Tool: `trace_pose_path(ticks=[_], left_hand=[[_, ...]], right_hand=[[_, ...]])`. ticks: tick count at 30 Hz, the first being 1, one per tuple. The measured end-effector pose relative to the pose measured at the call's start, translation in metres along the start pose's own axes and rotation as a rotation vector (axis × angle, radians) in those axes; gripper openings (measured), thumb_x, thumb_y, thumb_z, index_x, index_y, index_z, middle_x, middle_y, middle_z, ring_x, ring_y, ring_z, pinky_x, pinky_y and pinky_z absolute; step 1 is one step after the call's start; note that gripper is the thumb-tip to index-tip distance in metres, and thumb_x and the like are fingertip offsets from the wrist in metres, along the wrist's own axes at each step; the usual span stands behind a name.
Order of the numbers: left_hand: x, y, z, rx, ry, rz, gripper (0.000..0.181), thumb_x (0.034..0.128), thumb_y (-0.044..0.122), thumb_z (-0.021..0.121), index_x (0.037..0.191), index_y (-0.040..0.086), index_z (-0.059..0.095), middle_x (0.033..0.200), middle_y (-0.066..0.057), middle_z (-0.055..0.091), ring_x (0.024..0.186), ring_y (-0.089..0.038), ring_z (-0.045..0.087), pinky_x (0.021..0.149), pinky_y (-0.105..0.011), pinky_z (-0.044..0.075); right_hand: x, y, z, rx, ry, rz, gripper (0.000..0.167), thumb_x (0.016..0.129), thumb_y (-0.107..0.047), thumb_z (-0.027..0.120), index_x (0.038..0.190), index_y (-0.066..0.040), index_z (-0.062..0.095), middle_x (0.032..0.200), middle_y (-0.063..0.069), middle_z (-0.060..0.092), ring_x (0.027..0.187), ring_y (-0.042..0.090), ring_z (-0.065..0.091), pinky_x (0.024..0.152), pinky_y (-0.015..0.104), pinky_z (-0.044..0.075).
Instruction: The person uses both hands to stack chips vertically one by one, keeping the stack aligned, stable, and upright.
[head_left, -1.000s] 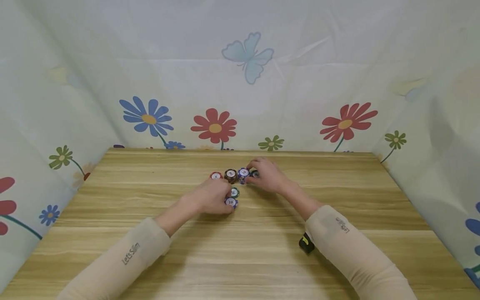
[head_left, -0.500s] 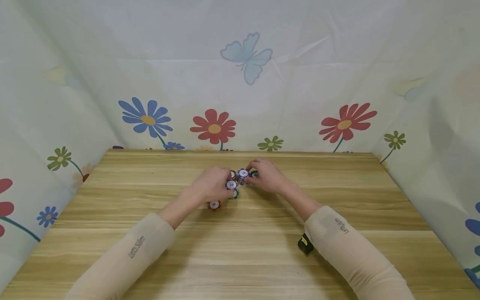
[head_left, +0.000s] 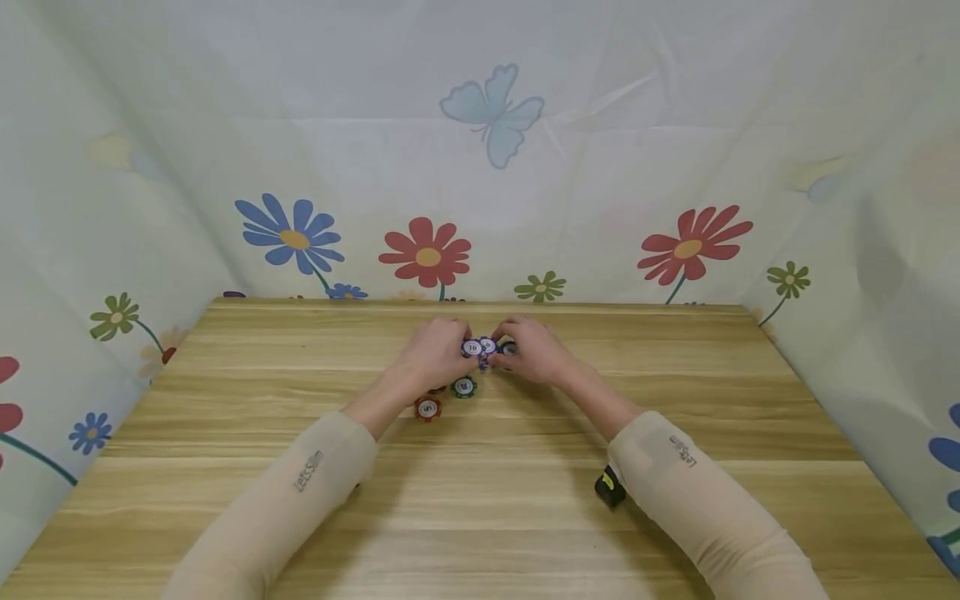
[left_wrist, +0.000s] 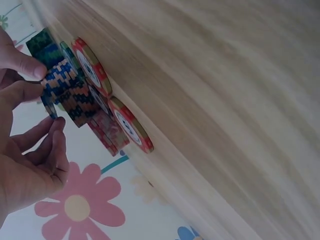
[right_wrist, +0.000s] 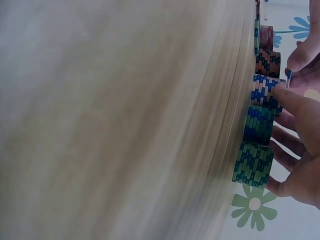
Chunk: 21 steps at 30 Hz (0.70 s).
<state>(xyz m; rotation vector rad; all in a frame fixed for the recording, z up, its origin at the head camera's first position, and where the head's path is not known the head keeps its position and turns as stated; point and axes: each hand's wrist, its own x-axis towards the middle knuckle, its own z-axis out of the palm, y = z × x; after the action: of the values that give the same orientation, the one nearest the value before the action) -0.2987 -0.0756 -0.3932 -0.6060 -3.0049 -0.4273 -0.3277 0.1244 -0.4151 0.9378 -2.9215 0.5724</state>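
Observation:
My left hand (head_left: 437, 352) pinches a blue poker chip (head_left: 472, 347) marked 10 between thumb and fingers. It is held at the left side of the top of a blue poker chip stack (right_wrist: 265, 90). On that stack's other side is my right hand (head_left: 536, 350), its thumb and a finger gripping the upper chips. Side by side with the blue stack stand a black-and-orange stack (left_wrist: 79, 102), a red stack (left_wrist: 109, 132) and dark green stacks (right_wrist: 252, 165). A green chip (head_left: 464, 387) and a red chip (head_left: 428, 408) lie flat in front, nearer the body.
A small black object with a yellow label (head_left: 611, 488) lies by the right forearm on the wooden table (head_left: 480, 517). Another red chip (left_wrist: 90, 65) lies beside the flat ones. Floral fabric (head_left: 337, 142) encloses the back and sides.
My left hand has picked the blue chip up from the table front and carried it away from the body to the blue stack, uncovering red and green chips. The right hand has stayed put.

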Motion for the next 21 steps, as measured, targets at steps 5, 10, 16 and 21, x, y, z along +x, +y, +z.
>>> trace_pose_path(ticks=[5,10,16,21], left_hand=[[0.0075,0.0038,0.0046,-0.011,-0.005,0.003,0.031,0.0903,0.03,0.079,0.107,0.005,0.073,0.098,-0.005,0.068,0.083,-0.016,0.061,0.075,-0.031,0.054],[0.0088,0.0064,0.0068,0.013,0.0,0.011,0.03,0.0918,0.034,0.078,0.11,0.01,0.074,0.102,-0.003,0.07,0.093,-0.019,0.062,0.093,-0.049,0.044],[0.008,0.0052,0.007,-0.024,-0.009,0.008,0.035,0.0935,0.032,0.076,0.12,0.009,0.072,0.112,-0.005,0.07,0.106,-0.023,0.061,0.099,-0.055,0.035],[0.0061,0.0012,0.0036,-0.072,-0.025,0.007,0.047,0.0943,0.032,0.076,0.132,0.005,0.067,0.125,-0.008,0.068,0.12,-0.027,0.058,0.101,-0.057,0.031]], right_hand=[[0.0006,0.0011,-0.0011,-0.007,-0.008,-0.009,0.037,0.093,-0.033,0.079,0.12,-0.009,0.072,0.13,0.013,0.064,0.122,0.033,0.059,0.093,0.057,0.048],[0.0003,0.0002,-0.0017,-0.011,-0.02,-0.012,0.037,0.094,-0.033,0.078,0.122,-0.009,0.072,0.131,0.013,0.064,0.124,0.034,0.058,0.095,0.059,0.048],[-0.0001,0.0003,-0.0013,0.003,-0.011,-0.033,0.037,0.094,-0.031,0.078,0.121,-0.006,0.071,0.128,0.013,0.065,0.121,0.033,0.058,0.093,0.052,0.051],[-0.0016,0.0008,-0.0034,0.039,-0.011,-0.023,0.039,0.092,-0.029,0.08,0.12,-0.004,0.07,0.127,0.013,0.065,0.121,0.033,0.058,0.096,0.051,0.049]])
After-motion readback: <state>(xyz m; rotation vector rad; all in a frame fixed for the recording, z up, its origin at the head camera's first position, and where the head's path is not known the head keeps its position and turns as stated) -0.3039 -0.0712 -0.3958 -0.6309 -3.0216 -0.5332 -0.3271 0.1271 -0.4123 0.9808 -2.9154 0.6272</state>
